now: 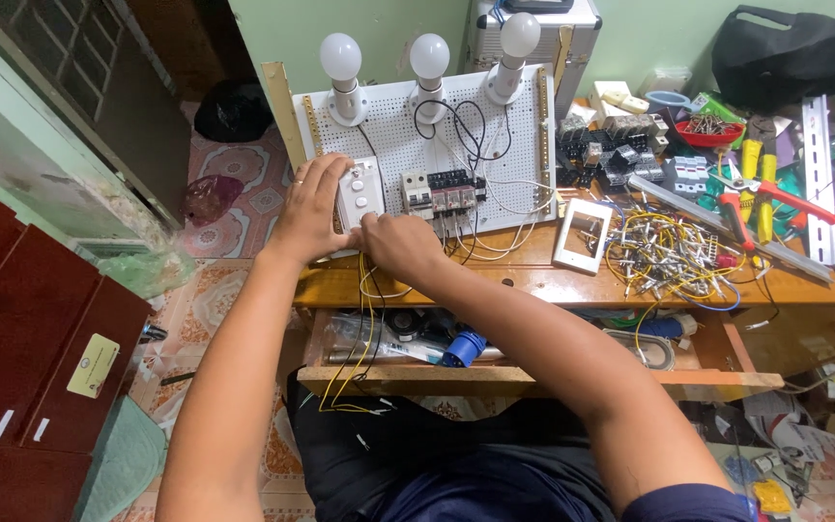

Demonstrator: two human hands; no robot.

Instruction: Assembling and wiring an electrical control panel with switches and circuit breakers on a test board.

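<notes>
We press our left hand flat, fingers spread, on the left edge of the white switch box, which stands upright on the perforated board, while our right hand pinches its lower edge from below.

A white wall switch unit (rectangular, with rocker keys on its face) sits upright against the white perforated board, between the two hands: the left hand lies flat along its left edge, and the right hand pinches its lower right corner. Yellow wires hang below it, under the right wrist.
</notes>
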